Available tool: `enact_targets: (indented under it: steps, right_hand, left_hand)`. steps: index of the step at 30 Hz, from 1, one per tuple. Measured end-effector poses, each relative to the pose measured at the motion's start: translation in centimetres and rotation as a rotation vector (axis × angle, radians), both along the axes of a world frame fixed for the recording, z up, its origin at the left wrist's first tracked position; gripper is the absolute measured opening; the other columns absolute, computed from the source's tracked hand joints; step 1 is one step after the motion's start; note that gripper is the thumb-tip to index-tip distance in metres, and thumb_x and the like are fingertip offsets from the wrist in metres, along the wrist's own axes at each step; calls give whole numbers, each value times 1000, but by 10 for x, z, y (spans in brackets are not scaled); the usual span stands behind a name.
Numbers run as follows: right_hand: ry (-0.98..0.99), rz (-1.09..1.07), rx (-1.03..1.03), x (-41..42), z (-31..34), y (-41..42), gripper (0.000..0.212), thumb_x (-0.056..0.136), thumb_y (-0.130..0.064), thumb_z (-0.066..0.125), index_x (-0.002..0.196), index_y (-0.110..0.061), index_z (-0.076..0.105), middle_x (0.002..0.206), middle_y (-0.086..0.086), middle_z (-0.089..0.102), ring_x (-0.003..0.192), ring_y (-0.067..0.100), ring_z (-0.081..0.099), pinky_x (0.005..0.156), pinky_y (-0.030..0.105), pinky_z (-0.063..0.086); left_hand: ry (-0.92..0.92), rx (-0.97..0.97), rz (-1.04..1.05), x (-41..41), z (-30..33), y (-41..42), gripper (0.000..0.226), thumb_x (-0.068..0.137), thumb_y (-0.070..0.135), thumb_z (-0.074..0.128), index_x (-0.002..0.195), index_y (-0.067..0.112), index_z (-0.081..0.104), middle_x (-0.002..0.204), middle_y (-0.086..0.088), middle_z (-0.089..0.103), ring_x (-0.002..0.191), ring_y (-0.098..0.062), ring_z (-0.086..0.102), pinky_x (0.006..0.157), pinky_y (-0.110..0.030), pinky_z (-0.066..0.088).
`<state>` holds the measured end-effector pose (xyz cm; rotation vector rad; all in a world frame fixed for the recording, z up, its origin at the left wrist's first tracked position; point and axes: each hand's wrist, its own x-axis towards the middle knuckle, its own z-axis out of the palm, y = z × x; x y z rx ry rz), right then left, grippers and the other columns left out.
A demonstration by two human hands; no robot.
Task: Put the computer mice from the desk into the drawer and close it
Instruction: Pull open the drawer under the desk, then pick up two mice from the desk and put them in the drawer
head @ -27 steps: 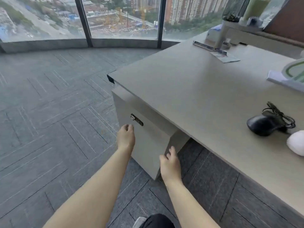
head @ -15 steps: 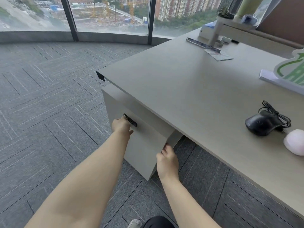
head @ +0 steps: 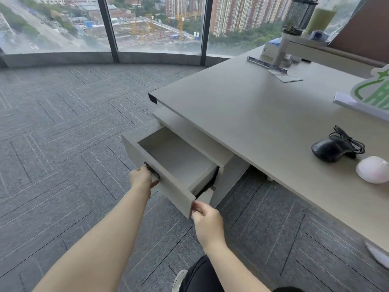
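The grey drawer [head: 168, 189] under the desk's left corner stands pulled out, and its inside is bare. My left hand [head: 141, 178] grips the dark handle on the drawer front. My right hand [head: 207, 221] holds the front panel's lower right corner. On the desk [head: 242, 114] at the right lie a black wired mouse [head: 330, 149] with its cable bundled behind it and a white mouse [head: 373, 169] just to its right, both well away from my hands.
A green-and-white sign [head: 372, 91] stands at the desk's right edge. A ruler and papers [head: 275, 71] lie at the back, near a raised shelf with a mesh cup [head: 296, 15]. Grey carpet spreads to the left, up to the tall windows.
The drawer was shut in the earlier frames and is now pulled out. Both hands have come back toward me with its front panel.
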<state>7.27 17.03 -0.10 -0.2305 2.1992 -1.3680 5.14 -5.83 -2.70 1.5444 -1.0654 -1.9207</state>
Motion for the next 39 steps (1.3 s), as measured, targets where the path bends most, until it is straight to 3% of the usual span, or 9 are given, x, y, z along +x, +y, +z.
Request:
enact_targets:
  steps: [5,11,18,24,26,28,31,34,39]
  right_hand:
    - [-50,136,-17,63,-2,-4,36,90,-7,48,116,-16,70,108,-3,74,97,8,65,81,18,52]
    - [-52,270,-17,118,-1,-10,35,86,-10,49,107,-18,75,98,-4,76,85,10,66,64,12,49]
    - [-70,343,15,149,-4,-15,38,82,-15,48,108,-21,75,101,-5,76,81,7,63,54,6,41]
    - [-76,350,-16,148,5,-13,43,85,-16,50,124,-20,66,121,-4,69,112,12,61,92,21,47]
    - [-43,310,-69,135,21,-9,42,91,-12,50,132,-18,59,122,-4,65,114,9,59,90,16,44]
    - [23,244,-119,113,43,2,40,92,-12,49,130,-20,59,119,-7,65,110,6,60,83,13,46]
    - [181,75,-175,63,77,34,35,91,-10,48,118,-25,64,107,-8,69,98,9,65,80,20,53]
    - [340,-142,-218,11,110,80,34,86,-8,47,105,-28,67,93,-7,71,84,17,67,77,35,56]
    - [571,-511,-115,-68,158,169,29,89,-10,50,109,-25,66,99,-6,68,91,16,61,76,30,44]
  left_hand:
    - [-11,-32,43,81,-6,-13,15,97,17,48,107,6,54,121,-16,62,99,-27,61,71,-44,58]
    - [-44,-70,61,154,-11,-28,13,96,20,50,92,10,57,117,-19,67,105,-32,66,70,-49,60]
    - [-87,-95,56,203,-10,-32,27,97,20,48,114,1,58,113,-18,67,102,-30,67,74,-51,60]
    - [-222,-259,24,210,26,-6,22,93,15,43,100,-2,56,107,-21,63,83,-31,57,71,-46,55]
    - [-303,-495,-22,209,45,3,39,88,25,35,109,-3,53,117,-27,60,87,-34,57,68,-46,50]
    - [-299,-707,-87,195,72,18,55,88,36,30,128,3,48,129,-23,54,110,-38,56,89,-54,49]
    - [-179,-923,-205,150,117,53,43,97,26,35,132,6,50,134,-16,51,125,-34,48,106,-49,39]
    - [-11,-1004,-376,91,149,104,33,96,23,42,123,13,58,121,-12,61,112,-30,58,100,-47,45]
    - [118,-1041,-744,-9,180,208,31,94,18,49,121,14,62,119,-6,66,103,-16,60,87,-26,42]
